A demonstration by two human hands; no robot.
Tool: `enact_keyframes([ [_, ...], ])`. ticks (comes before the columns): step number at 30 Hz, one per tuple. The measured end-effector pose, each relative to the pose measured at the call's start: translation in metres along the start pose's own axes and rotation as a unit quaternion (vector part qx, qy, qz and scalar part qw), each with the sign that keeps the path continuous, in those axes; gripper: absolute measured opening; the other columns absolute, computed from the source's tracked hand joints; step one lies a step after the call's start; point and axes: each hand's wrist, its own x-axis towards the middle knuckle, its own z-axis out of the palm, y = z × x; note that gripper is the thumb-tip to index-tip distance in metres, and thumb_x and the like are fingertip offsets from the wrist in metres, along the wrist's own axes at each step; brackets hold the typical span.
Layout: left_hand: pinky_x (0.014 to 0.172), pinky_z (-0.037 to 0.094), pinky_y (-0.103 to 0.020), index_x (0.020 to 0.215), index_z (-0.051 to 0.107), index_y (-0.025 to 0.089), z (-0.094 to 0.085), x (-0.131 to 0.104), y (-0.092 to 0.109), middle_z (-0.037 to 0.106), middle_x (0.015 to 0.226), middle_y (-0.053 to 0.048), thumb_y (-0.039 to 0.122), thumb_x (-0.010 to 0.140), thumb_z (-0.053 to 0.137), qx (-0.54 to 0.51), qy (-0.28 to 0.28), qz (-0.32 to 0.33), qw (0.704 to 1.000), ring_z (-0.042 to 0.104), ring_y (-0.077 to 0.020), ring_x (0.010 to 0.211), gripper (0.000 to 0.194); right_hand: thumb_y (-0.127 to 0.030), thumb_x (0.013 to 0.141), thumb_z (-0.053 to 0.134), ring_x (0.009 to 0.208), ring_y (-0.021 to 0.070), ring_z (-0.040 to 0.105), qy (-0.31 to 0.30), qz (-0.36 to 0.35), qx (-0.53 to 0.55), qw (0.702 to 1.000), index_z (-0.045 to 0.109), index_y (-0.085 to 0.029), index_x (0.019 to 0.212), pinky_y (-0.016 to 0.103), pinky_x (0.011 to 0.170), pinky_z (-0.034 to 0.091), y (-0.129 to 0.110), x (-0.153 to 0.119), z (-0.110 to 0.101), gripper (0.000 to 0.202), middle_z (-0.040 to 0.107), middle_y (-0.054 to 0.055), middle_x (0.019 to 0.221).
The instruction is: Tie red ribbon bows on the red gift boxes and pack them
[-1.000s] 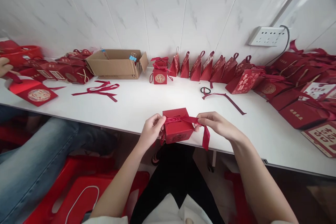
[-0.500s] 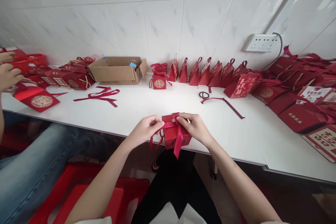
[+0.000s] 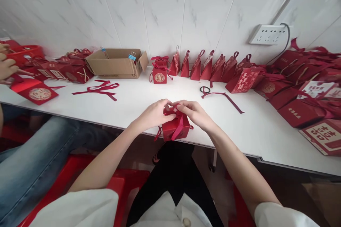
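One red box [image 3: 168,131] sits at the near edge of the surface [image 3: 128,108], just below frame centre. Right hand [image 3: 196,112]: fingers pinch red ribbon [image 3: 178,127] atop it. Left hand [image 3: 157,114]: fingers curl at the box top; pinch cannot be confirmed.

Red rectangular cardboard box [image 3: 168,132] with crimson fabric ribbon [image 3: 178,129]; plain white long tabletop [image 3: 138,98]; glossy white wall tiles [image 3: 163,16], grey-streaked.
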Motion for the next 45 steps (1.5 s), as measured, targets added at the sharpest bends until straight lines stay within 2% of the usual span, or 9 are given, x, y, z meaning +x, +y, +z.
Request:
enact_keyframes([
  [4, 0.068, 0.046, -0.03, 0.092, 0.057, 0.02, 0.008, -0.001, 0.008, 0.061, 0.091, -0.003, 0.046, 0.077, 0.055, 0.1, 0.055, -0.002, 0.993, 0.062, -0.0202, 0.078, 0.03, -0.036, 0.083, 0.049, 0.098, 0.0201, 0.056, 0.025, -0.038, -0.057, 0.997, 0.064, -0.015, 0.069, 0.032, 0.084, 0.04, -0.013, 0.002, -0.007, 0.029, 0.06, 0.008, 0.104],
  [9, 0.061, 0.043, -0.029, 0.079, 0.058, 0.019, 0.012, -0.001, 0.018, 0.061, 0.082, -0.005, 0.043, 0.085, 0.045, 0.173, 0.084, 0.004, 0.981, 0.061, -0.0203, 0.07, 0.028, -0.032, 0.084, 0.048, 0.078, 0.0157, 0.056, 0.008, -0.063, -0.139, 0.988, 0.06, -0.016, 0.07, 0.028, 0.07, 0.041, -0.027, 0.0, -0.009, 0.024, 0.06, 0.004, 0.085],
  [16, 0.061, 0.042, -0.026, 0.078, 0.06, 0.02, 0.011, 0.001, 0.006, 0.067, 0.081, -0.001, 0.026, 0.081, 0.046, 0.047, 0.06, -0.008, 0.997, 0.06, -0.0165, 0.07, 0.015, -0.033, 0.085, 0.044, 0.059, 0.0121, 0.048, -0.088, -0.007, -0.206, 0.975, 0.058, -0.017, 0.07, 0.025, 0.057, 0.038, -0.02, -0.025, -0.026, 0.026, 0.056, 0.0, 0.066],
  [23, 0.052, 0.037, -0.024, 0.067, 0.056, 0.02, 0.013, 0.002, 0.003, 0.063, 0.066, 0.001, 0.033, 0.081, 0.043, -0.045, 0.051, -0.024, 0.997, 0.054, -0.0133, 0.056, 0.023, -0.023, 0.08, 0.044, 0.063, 0.0136, 0.052, -0.112, 0.032, -0.269, 0.956, 0.062, -0.017, 0.073, 0.025, 0.058, 0.039, -0.011, -0.03, -0.031, 0.02, 0.062, 0.002, 0.071],
  [28, 0.051, 0.036, -0.024, 0.067, 0.057, 0.019, 0.013, 0.004, -0.001, 0.063, 0.067, 0.0, 0.039, 0.08, 0.044, -0.087, 0.04, -0.032, 0.995, 0.054, -0.0137, 0.056, 0.028, -0.025, 0.079, 0.046, 0.063, 0.0155, 0.054, -0.162, 0.07, -0.3, 0.937, 0.065, -0.017, 0.074, 0.026, 0.057, 0.04, -0.014, -0.036, -0.051, 0.021, 0.066, 0.003, 0.073],
  [31, 0.049, 0.035, -0.024, 0.066, 0.056, 0.018, 0.014, 0.004, -0.004, 0.062, 0.066, -0.001, 0.043, 0.079, 0.046, -0.107, 0.044, -0.034, 0.993, 0.052, -0.0133, 0.055, 0.03, -0.03, 0.081, 0.048, 0.07, 0.0184, 0.059, -0.089, 0.081, -0.319, 0.94, 0.067, -0.017, 0.077, 0.029, 0.063, 0.042, -0.012, -0.034, -0.053, 0.024, 0.069, 0.006, 0.081],
  [34, 0.049, 0.034, -0.023, 0.063, 0.052, 0.017, 0.014, 0.004, -0.005, 0.058, 0.062, 0.0, 0.044, 0.08, 0.045, -0.12, 0.045, -0.03, 0.991, 0.05, -0.0125, 0.053, 0.032, -0.037, 0.084, 0.047, 0.081, 0.0194, 0.06, 0.03, 0.004, -0.248, 0.968, 0.067, -0.017, 0.087, 0.03, 0.071, 0.044, -0.005, -0.021, -0.036, 0.028, 0.069, 0.007, 0.093],
  [39, 0.05, 0.033, -0.023, 0.062, 0.05, 0.017, 0.011, 0.004, -0.005, 0.051, 0.059, 0.002, 0.039, 0.082, 0.042, -0.104, 0.053, -0.013, 0.993, 0.045, -0.0114, 0.053, 0.031, -0.037, 0.081, 0.052, 0.068, 0.0146, 0.058, 0.011, -0.025, -0.117, 0.993, 0.064, -0.016, 0.082, 0.027, 0.062, 0.043, 0.013, 0.0, -0.004, 0.024, 0.068, 0.003, 0.08],
  [45, 0.052, 0.033, -0.023, 0.065, 0.05, 0.017, 0.013, 0.004, -0.006, 0.049, 0.061, 0.003, 0.037, 0.084, 0.04, -0.118, 0.056, 0.012, 0.991, 0.044, -0.0111, 0.055, 0.029, -0.039, 0.076, 0.059, 0.061, 0.0126, 0.055, 0.022, -0.004, -0.04, 0.999, 0.063, -0.015, 0.076, 0.025, 0.056, 0.041, 0.021, 0.002, 0.003, 0.024, 0.066, 0.002, 0.074],
])
